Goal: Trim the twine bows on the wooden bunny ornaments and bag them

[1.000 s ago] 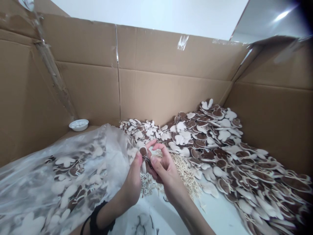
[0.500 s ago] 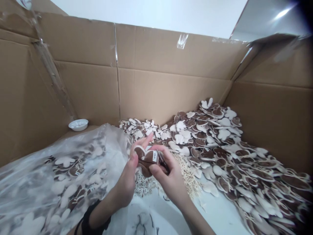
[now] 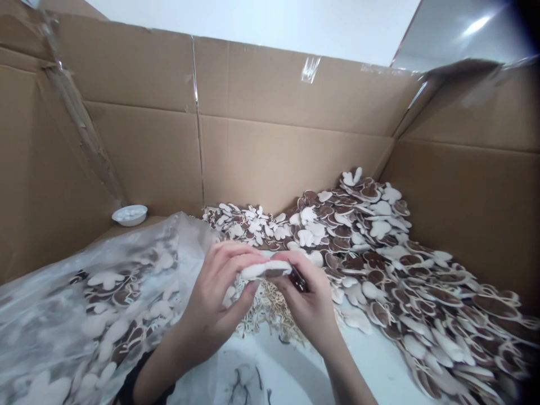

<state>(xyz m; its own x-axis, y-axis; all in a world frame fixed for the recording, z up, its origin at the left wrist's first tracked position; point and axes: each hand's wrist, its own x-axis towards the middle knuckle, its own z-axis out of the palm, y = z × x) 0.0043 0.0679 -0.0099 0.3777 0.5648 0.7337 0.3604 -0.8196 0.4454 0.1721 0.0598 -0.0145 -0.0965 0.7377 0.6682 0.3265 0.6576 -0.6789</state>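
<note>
Both hands meet at the lower centre over a white table. My left hand [image 3: 215,295] and my right hand [image 3: 310,301] pinch the ends of one flat brown-and-white cutout piece [image 3: 265,269], held level with its white edge up. A small dark tool [image 3: 297,279] shows in the right hand's fingers. Under the hands lies a heap of pale string loops [image 3: 278,306].
A clear plastic bag [image 3: 93,298] of the same pieces lies at the left. A big pile of loose pieces [image 3: 379,247] spreads over the right. Cardboard walls [image 3: 270,152] enclose the table. A small white bowl [image 3: 129,214] sits at the back left.
The piece was turned from upright and brown side showing to flat with its white edge up. Both hands shifted slightly down, and the left fingers curled over the piece.
</note>
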